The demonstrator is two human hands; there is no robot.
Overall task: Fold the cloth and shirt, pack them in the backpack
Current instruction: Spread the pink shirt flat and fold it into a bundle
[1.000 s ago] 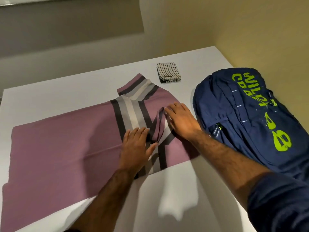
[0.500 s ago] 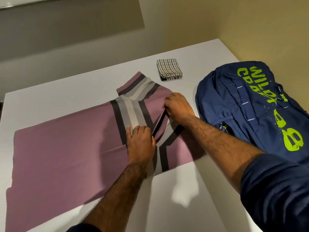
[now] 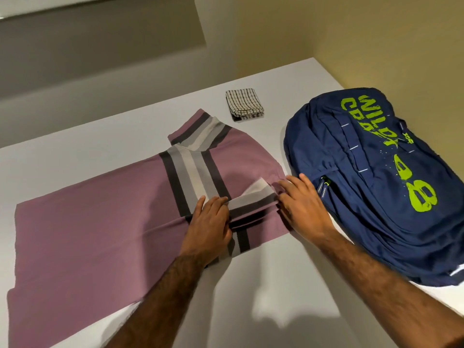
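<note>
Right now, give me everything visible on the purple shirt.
The shirt is mauve, soft-looking fabric with a band of dark grey, light grey and white stripes across chest and sleeves. It lies spread flat on the white table, partly folded: the near sleeve is turned in over the body. The left hand and right hand press flat on that sleeve, one at each end.

Striped sleeve (image 3: 253,199) — earlier bunched upright between the hands — now lies flat, pointing toward 3 o'clock; right hand (image 3: 303,209) has slid toward 4 o'clock, fingers uncurled, pressing the sleeve's end.
</note>
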